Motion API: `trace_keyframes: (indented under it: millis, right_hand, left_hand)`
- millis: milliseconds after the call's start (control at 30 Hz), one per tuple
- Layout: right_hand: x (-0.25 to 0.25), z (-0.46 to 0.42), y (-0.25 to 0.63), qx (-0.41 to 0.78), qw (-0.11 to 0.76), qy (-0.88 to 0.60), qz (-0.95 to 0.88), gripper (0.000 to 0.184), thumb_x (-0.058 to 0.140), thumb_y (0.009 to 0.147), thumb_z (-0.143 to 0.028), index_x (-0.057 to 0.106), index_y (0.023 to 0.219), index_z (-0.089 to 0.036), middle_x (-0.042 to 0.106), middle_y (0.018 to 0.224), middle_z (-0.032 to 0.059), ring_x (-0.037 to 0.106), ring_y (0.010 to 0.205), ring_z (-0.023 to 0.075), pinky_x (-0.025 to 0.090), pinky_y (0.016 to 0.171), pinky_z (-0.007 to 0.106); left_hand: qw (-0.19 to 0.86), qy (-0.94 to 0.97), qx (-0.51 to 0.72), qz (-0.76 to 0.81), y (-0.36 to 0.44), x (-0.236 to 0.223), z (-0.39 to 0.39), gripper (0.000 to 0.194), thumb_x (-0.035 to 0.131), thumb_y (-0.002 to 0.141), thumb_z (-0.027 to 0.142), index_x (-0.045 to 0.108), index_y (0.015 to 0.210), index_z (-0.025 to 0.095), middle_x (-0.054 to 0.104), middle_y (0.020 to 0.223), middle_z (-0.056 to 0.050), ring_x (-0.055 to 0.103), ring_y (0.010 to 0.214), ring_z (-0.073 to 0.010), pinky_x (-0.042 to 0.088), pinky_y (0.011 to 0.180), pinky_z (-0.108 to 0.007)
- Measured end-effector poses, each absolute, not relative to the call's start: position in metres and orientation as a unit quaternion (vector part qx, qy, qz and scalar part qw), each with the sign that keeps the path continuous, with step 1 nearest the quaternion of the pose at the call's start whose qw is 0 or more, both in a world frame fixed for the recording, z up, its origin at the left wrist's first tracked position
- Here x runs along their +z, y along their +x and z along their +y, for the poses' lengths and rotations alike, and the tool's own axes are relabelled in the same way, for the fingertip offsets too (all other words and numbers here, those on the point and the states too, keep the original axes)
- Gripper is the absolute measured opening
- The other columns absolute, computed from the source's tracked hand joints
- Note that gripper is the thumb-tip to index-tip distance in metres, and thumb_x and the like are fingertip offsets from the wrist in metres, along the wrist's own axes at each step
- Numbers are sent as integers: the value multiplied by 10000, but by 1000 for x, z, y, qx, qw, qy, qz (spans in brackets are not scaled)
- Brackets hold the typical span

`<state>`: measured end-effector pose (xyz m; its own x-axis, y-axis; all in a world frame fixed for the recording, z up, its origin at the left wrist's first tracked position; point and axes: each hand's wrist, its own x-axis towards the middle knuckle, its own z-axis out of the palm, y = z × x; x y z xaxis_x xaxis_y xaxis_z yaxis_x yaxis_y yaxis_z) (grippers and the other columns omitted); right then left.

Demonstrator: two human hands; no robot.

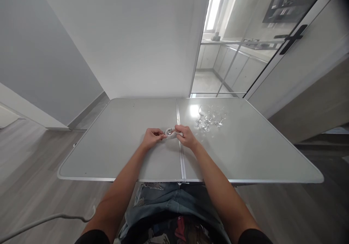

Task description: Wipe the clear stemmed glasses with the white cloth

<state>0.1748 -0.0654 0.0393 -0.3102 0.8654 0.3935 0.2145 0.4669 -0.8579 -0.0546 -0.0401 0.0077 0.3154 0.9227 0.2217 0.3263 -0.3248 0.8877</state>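
Both hands meet over the middle seam of a grey folding table (122,146). My left hand (152,138) has its fingers pinched on the left side of a small clear glass (169,131). My right hand (185,135) is closed on a white cloth (172,136) wrapped around the same glass. The glass is small and partly hidden by the cloth and fingers.
Three clear stemmed glasses (208,118) stand together on the right half of the table, just beyond my right hand. A white wall stands behind the table. A glass door (245,55) leads to a kitchen at the right. A white cable (46,220) trails at lower left.
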Motion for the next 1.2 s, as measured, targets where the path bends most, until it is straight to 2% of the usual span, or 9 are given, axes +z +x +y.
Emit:
trace_keyframes:
  millis: [133, 333, 467, 567, 633, 800, 900, 1000, 1200]
  right_hand:
    - [36, -64, 176, 361, 435, -378, -734, 152, 553, 668, -189, 408, 661, -236, 466, 644, 2, 412, 685, 187, 375, 701, 315]
    - [36, -57, 179, 545, 454, -402, -580, 151, 543, 741, -219, 393, 736, -235, 357, 664, -42, 349, 608, 134, 325, 547, 252]
    - [35, -54, 189, 710, 451, -328, -429, 224, 654, 772, -277, 437, 816, -242, 414, 721, -40, 460, 666, 143, 486, 615, 299]
    - [31, -51, 193, 761, 452, -285, -366, 265, 694, 774, -297, 438, 797, -230, 468, 774, -16, 526, 742, 164, 560, 725, 397]
    - [31, -50, 191, 765, 455, -282, -359, 289, 704, 776, -315, 429, 795, -230, 469, 786, -14, 529, 740, 161, 570, 739, 409]
    - [41, -58, 181, 657, 514, -318, -451, 285, 643, 839, -379, 392, 825, -247, 399, 795, -28, 487, 737, 150, 536, 684, 332]
    - [45, -63, 180, 532, 521, -351, -568, 204, 588, 837, -290, 390, 816, -247, 361, 767, -29, 412, 693, 142, 459, 653, 280]
    - [41, -62, 183, 422, 493, -382, -658, 133, 523, 791, -190, 402, 772, -241, 382, 717, -19, 386, 679, 161, 410, 655, 295]
    - [26, -54, 187, 251, 462, -361, -771, 128, 462, 781, -122, 512, 777, -239, 611, 796, 22, 527, 783, 208, 379, 930, 418]
  left_hand:
    - [382, 713, 385, 444, -56, 5, -36, 405, 772, 726, 532, 737, 727, 129, 647, 579, -27, 522, 503, -110, 376, 473, -221]
    - [139, 806, 391, 422, -58, 1, -37, 360, 707, 816, 554, 735, 797, 196, 677, 660, -17, 579, 598, -126, 461, 635, -260]
    - [38, 819, 402, 409, -60, 2, -36, 339, 668, 863, 552, 717, 827, 218, 711, 713, -34, 632, 674, -153, 476, 736, -301]
    - [-10, 816, 408, 410, -59, 3, -34, 302, 664, 877, 523, 710, 862, 225, 725, 744, -45, 671, 741, -175, 472, 773, -319]
    - [-25, 816, 408, 410, -59, 3, -34, 284, 661, 886, 507, 704, 870, 226, 728, 754, -46, 682, 755, -178, 468, 778, -320]
    - [-22, 808, 415, 418, -57, 1, -38, 295, 670, 878, 515, 697, 867, 221, 724, 712, -24, 646, 631, -149, 464, 736, -304]
    - [0, 806, 409, 427, -56, -2, -40, 307, 656, 885, 520, 711, 877, 218, 725, 703, -23, 606, 575, -135, 457, 695, -290]
    - [49, 811, 397, 428, -55, -2, -42, 321, 637, 890, 521, 726, 885, 213, 700, 674, -22, 579, 575, -134, 436, 656, -273]
    - [260, 803, 344, 411, -54, 5, -44, 457, 575, 913, 528, 660, 667, 153, 527, 534, 26, 425, 506, -88, 319, 522, -232]
